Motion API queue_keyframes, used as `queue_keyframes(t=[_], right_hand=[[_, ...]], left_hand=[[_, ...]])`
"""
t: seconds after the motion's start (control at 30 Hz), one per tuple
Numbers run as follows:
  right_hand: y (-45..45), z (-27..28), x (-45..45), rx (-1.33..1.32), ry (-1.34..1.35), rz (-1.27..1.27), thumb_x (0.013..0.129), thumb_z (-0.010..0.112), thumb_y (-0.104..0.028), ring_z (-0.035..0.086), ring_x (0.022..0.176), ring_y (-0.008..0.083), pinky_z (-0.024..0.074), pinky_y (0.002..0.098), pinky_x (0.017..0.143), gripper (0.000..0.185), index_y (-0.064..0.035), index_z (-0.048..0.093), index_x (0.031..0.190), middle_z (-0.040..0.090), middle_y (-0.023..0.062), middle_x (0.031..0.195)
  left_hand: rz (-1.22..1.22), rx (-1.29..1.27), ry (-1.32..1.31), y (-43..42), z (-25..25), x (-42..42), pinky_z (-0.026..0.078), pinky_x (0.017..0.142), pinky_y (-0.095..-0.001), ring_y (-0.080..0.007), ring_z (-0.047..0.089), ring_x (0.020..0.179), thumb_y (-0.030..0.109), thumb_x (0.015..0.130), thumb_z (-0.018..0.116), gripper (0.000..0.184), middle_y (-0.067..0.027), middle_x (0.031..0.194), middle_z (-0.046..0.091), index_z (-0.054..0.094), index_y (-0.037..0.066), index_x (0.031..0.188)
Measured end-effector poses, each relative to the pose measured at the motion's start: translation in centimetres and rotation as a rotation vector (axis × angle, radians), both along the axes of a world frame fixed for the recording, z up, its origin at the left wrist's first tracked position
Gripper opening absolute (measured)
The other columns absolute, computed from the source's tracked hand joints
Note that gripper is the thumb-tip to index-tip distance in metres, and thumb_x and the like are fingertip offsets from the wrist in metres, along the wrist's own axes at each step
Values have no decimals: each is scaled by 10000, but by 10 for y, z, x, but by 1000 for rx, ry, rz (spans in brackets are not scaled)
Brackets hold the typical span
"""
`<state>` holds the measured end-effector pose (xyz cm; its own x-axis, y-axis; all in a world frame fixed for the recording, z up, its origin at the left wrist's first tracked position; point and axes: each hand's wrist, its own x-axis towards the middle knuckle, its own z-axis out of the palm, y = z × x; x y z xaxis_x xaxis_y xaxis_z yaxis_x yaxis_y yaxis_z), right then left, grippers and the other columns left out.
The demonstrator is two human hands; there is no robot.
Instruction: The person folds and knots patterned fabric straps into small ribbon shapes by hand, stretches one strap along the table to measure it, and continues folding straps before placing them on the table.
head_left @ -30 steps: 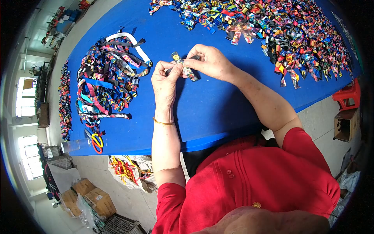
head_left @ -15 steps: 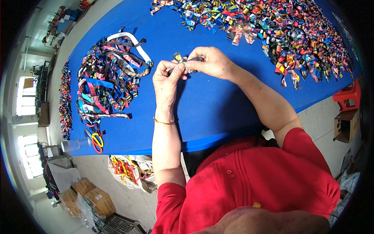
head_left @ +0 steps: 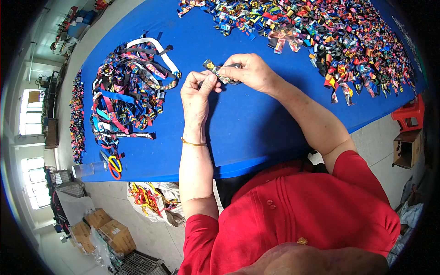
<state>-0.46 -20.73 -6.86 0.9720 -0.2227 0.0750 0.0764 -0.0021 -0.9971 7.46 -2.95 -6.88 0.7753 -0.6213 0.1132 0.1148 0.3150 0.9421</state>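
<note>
Between my two hands, above the blue-covered table [head_left: 256, 133], is a dark patterned ribbon bow [head_left: 230, 81] with a yellow print near its upper end. My left hand [head_left: 198, 88] pinches its left side between thumb and fingers. My right hand [head_left: 250, 71] has thumb and index finger closed on its middle from the right. The fingers partly cover the ribbon, so how it is folded or knotted is hard to make out. To the left lies a tangled heap of printed ribbon strips [head_left: 130, 87], with a white strip looping over its top.
A large pile of small ribbon bows [head_left: 339, 41] covers the far right of the table. Scissors with red and yellow handles [head_left: 114, 167] lie by a clear plastic cup [head_left: 87, 170] at the near left edge. A sack of ribbon scraps [head_left: 156, 201] stands on the floor below.
My right fingers have shifted slightly up along the ribbon, and more of the patterned bow shows beneath them. My left hand stays nearly in place.
</note>
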Motion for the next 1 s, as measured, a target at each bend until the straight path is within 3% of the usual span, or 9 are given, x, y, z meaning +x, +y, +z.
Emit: queue_keyframes(t=[0.17, 0.47, 0.7, 0.8, 0.9, 1.0], right_hand=[[1, -2, 0, -6, -35, -26, 934, 721, -206, 604, 667, 70, 477, 235, 574, 218, 11, 731, 956, 693, 48, 768], [-2, 4, -1, 245, -5, 83, 933, 721, -202, 616, 677, 77, 480, 236, 574, 219, 15, 715, 956, 700, 49, 792], [-3, -3, 3, -49, -40, -20, 904, 740, -219, 619, 656, 75, 496, 255, 575, 211, -9, 720, 914, 699, 43, 748], [-4, 4, -2, -112, 19, 12, 897, 744, -224, 618, 651, 78, 498, 263, 577, 214, -11, 720, 903, 703, 41, 738], [-6, 2, -1, -189, 24, 24, 908, 733, -236, 609, 636, 82, 490, 271, 563, 226, -11, 716, 897, 698, 38, 729], [-5, -4, 1, -107, 28, 60, 934, 707, -243, 602, 632, 86, 488, 275, 563, 234, -12, 697, 899, 686, 30, 731]], left_hand=[[-26, -25, -34, -1, 3, -1, 565, 714, -298, -172, 667, 793, -4, 929, 679, 127, -135, 964, 668, 573, 25, 864], [-55, -64, -66, -1, 2, 0, 551, 753, -296, -163, 657, 818, 4, 939, 665, 128, -105, 913, 671, 568, 28, 859], [-72, 194, -92, 0, 4, 0, 470, 759, -227, -87, 598, 794, 151, 958, 699, 136, -25, 902, 680, 652, 24, 949], [-46, 329, -134, 4, 2, 1, 437, 729, -211, -51, 554, 782, 143, 960, 694, 122, 8, 855, 664, 673, 26, 936], [-69, 385, -234, 6, 6, 0, 422, 761, -186, -23, 558, 829, 147, 974, 674, 109, 29, 911, 685, 684, 41, 954], [-45, 301, -194, 4, 2, 0, 437, 709, -219, -44, 543, 767, 121, 967, 674, 109, 9, 852, 667, 665, 27, 912]])
